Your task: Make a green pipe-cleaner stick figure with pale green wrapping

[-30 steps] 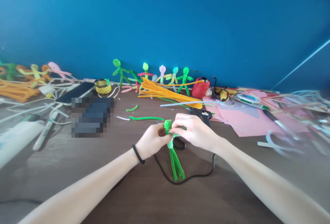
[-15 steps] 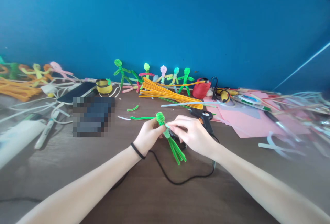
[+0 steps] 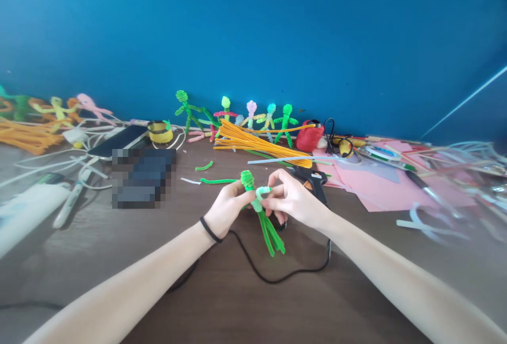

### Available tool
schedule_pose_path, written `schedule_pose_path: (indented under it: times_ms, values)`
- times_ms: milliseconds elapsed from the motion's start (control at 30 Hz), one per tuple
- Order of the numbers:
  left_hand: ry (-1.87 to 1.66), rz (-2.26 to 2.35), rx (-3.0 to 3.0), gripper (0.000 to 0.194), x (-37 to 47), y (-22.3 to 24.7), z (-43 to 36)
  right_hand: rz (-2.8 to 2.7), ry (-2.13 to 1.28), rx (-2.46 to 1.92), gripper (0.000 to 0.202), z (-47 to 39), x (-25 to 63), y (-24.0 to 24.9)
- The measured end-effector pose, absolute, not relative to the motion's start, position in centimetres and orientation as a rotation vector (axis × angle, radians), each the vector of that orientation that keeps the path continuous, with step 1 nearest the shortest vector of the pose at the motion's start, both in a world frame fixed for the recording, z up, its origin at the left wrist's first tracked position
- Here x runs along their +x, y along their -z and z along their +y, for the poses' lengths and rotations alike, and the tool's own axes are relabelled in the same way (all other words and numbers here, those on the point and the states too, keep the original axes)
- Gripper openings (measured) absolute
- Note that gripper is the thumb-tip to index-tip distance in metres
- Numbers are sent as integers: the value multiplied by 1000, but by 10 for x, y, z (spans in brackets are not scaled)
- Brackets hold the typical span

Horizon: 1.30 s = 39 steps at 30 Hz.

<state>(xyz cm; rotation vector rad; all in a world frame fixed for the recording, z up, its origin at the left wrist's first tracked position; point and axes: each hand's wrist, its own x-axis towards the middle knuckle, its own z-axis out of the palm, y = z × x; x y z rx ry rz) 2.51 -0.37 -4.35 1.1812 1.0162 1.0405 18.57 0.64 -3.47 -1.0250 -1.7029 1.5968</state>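
A pipe-cleaner figure point(image 3: 247, 180) has a coiled green head, a pale green wrapped body point(image 3: 257, 205) and several green strands point(image 3: 272, 235) hanging below. My left hand point(image 3: 226, 207) pinches it just under the head, and a long green strand point(image 3: 217, 181) extends left from behind those fingers. A short pale green piece point(image 3: 262, 191) curves out from the figure's upper body toward my right hand point(image 3: 289, 200). The fingers of my right hand are closed around the right side of the figure at this piece; their exact contact is partly hidden.
Orange pipe cleaners point(image 3: 265, 146) and a black glue gun point(image 3: 312, 177) lie behind my hands. Finished figures point(image 3: 287, 119) lean on the blue wall. Pink paper point(image 3: 372, 185) is right, a phone point(image 3: 119, 142) left, and a black cable point(image 3: 273, 281) in front.
My right hand has shifted slightly, its fingers now bent differently, and the pale green piece shows as a curve beside the body. My left hand keeps its hold on the figure.
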Motion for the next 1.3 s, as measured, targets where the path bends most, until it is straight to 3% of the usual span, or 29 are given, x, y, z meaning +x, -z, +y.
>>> schedule_pose_path:
  times_ms: [167,400,533,967,1300]
  values:
    - [-995,947,1172,15,23,45,-4,-1798,-1631,-1047,37,16,194,38]
    - [-851,930,1253,17,22,45,-4,-2140,-1462,-1094,16,26,208,31]
    - [-723,871,1305,18,23,42,-5,-2325,-1351,-1011,14,30,215,27]
    - [-740,1033,1414,7,28,49,-7,-2509,-370,-1042,18,4,200,10]
    - [-882,1134,1307,12,29,54,-6,-2378,-590,-1100,14,-5,195,4]
